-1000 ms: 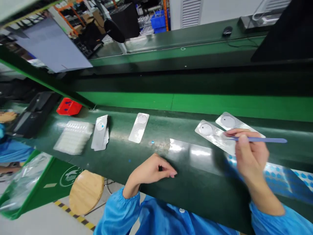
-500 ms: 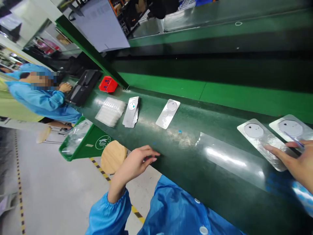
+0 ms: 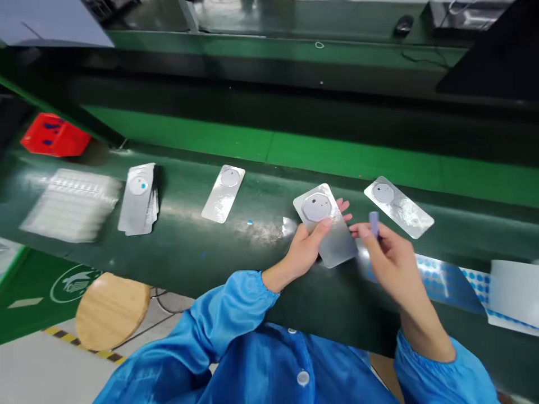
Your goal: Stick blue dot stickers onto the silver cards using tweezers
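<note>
My left hand (image 3: 305,247) is closed on a silver metal plate (image 3: 340,242), thumb on its face and fingers behind it. The plate has rounded corners and a whitish round area with small dark holes near its upper end. My right hand (image 3: 389,255), at the plate's right edge, pinches a slim purple tool (image 3: 373,222) whose kind I cannot make out. A similar silver plate (image 3: 406,212) lies on the bench to the right. Another silver plate (image 3: 222,197) lies left of my hands. Farther left is a stack of silver plates (image 3: 135,207), the top one bearing a blue dot.
Clear plastic pieces (image 3: 73,205) and a red bin (image 3: 54,136) are at the left. A sheet of blue dot stickers (image 3: 438,280) and a white sheet (image 3: 516,292) lie at right. A wooden stool (image 3: 113,311) and a green bin (image 3: 42,297) stand beside the bench (image 3: 236,258).
The view has swung right. My left hand, empty and over the bench edge before, now grips a plate. My right hand has come beside it, still with the purple tool.
</note>
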Demonstrator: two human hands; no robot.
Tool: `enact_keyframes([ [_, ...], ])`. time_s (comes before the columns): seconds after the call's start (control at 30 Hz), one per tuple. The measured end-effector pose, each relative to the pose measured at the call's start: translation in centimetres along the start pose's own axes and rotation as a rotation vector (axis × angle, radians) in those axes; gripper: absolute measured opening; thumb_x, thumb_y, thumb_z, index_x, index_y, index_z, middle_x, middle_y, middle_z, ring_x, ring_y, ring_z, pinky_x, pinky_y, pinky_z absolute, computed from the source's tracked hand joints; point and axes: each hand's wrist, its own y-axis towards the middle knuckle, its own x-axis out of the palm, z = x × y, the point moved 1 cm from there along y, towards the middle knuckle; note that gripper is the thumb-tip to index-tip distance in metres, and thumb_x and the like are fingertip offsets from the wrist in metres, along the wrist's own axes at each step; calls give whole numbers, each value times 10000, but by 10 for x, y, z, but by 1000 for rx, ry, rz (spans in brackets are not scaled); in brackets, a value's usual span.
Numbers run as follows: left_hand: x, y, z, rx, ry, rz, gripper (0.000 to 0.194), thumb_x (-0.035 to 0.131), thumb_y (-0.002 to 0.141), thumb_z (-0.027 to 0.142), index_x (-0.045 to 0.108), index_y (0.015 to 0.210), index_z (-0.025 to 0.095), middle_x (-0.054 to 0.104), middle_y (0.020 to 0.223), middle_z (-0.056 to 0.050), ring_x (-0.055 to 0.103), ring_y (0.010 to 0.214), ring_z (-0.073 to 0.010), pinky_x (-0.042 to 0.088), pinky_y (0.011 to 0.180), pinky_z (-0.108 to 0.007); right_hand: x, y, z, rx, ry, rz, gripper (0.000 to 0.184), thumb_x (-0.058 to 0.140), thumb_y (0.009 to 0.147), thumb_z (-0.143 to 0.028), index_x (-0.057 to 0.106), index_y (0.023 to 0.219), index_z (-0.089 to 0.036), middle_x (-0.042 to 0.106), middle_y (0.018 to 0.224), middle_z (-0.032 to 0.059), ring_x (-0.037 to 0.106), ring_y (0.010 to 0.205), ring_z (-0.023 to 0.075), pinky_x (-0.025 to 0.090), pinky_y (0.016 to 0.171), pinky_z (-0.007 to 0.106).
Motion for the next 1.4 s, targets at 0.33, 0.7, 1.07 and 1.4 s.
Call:
enact_keyframes([
  [0.33,-19,29,-5,-356,-53,-257,956,995,884,299,545,1728,293,822,1421,-178,867,1122,-324,725,980,-490,-69,4,76,92,202,113,500,795,1049,-716,858,1069,-220,777,836,46,716,702,208,632,697,369],
  [0.7,-15,27,-3,-350,2,-257,730,932,986,356,640,1650,270,847,1357,-153,881,1011,-273,726,973,-438,-68,-11,81,96,58,-19,401,820,1075,-612,797,964,-227,760,750,18,657,553,148,567,528,288],
  [1.07,-14,28,-2,-337,28,-254,750,923,989,356,625,1669,253,860,1339,-152,886,1023,-276,722,1003,-441,-68,-10,79,73,72,-8,377,829,1074,-587,808,943,-234,773,764,32,668,563,170,574,521,321],
  [1.4,-13,25,-1,-376,-6,-283,782,968,943,318,650,1655,261,864,1321,-148,896,1050,-309,736,1003,-480,-52,1,43,42,345,144,395,856,1052,-610,755,922,-250,780,710,15,708,540,196,566,495,334],
])
